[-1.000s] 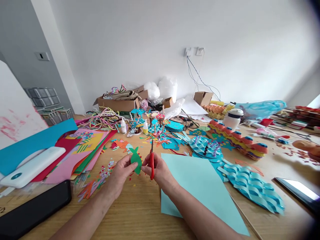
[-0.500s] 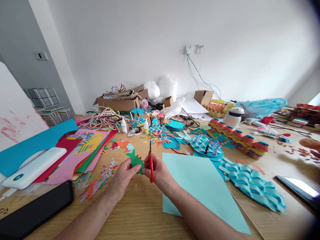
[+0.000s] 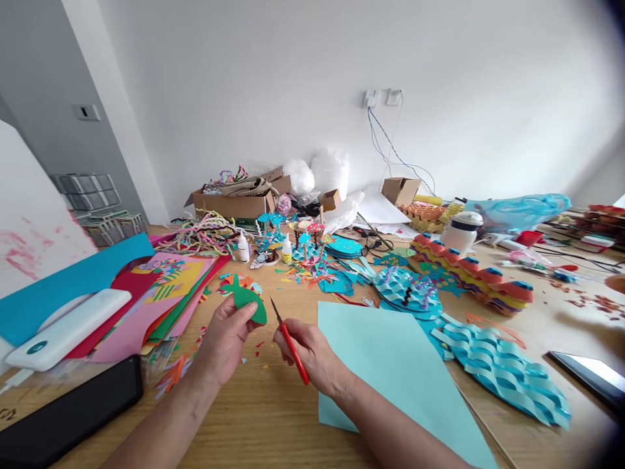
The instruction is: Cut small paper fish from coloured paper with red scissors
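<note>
Pinched between the thumb and fingers of my left hand (image 3: 225,335) is a green paper fish (image 3: 248,304), its forked tail pointing up and its rounded body to the lower right. My right hand (image 3: 305,352) grips red-handled scissors (image 3: 293,352), whose dark blades look closed and tilt up to the left. The scissor tip sits just right of the fish, apart from it. Small paper scraps (image 3: 257,346) lie on the wooden table between my hands. Under my right forearm rests a pale blue paper sheet (image 3: 375,352).
Coloured paper sheets (image 3: 131,306), a white power bank (image 3: 68,329) and a black phone (image 3: 73,410) lie left. Glue bottles (image 3: 243,249) stand ahead. To the right are woven blue paper pieces (image 3: 502,371), a painted egg carton (image 3: 469,273) and a tablet (image 3: 590,378).
My hands have moved apart. The green fish has gone left and up with its broad side turned to me, and the scissors have dropped slightly and tilted left.
</note>
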Demonstrator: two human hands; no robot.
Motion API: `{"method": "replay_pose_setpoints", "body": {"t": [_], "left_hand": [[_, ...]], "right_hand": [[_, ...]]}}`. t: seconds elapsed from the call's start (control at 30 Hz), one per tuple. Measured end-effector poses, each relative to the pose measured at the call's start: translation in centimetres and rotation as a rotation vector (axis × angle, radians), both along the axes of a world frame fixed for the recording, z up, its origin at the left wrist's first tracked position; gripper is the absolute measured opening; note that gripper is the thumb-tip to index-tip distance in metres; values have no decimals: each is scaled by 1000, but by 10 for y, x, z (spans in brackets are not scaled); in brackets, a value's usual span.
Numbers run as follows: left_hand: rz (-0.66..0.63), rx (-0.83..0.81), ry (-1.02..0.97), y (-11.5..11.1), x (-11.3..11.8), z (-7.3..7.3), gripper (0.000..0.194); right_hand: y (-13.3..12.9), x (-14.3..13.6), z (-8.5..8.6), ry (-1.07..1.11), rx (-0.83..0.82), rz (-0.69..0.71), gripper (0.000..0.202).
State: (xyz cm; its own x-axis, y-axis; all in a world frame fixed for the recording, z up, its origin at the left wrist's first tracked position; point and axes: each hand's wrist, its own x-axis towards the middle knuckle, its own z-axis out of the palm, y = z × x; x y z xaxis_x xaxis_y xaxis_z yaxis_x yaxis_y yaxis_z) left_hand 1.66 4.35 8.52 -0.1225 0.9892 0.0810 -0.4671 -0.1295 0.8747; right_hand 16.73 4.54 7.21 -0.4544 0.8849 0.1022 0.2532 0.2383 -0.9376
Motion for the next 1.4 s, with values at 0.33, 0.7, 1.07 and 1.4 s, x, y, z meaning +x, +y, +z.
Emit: {"method": "replay_pose_setpoints", "body": {"t": [0.33, 0.7, 1.07, 1.4], "left_hand": [[35, -11, 10, 0, 9, 8, 18], [21, -43, 17, 1, 7, -4, 19], [-22, -53, 11, -4, 11, -7, 18], [-18, -60, -1, -6, 11, -9, 17]], "right_hand": [[-4, -1, -2, 53, -95, 35, 30], [-1, -1, -10, 47, -131, 58, 33], [-2, -3, -12, 49, -149, 54, 35], [-3, -1, -12, 67, -152, 71, 37]]}}
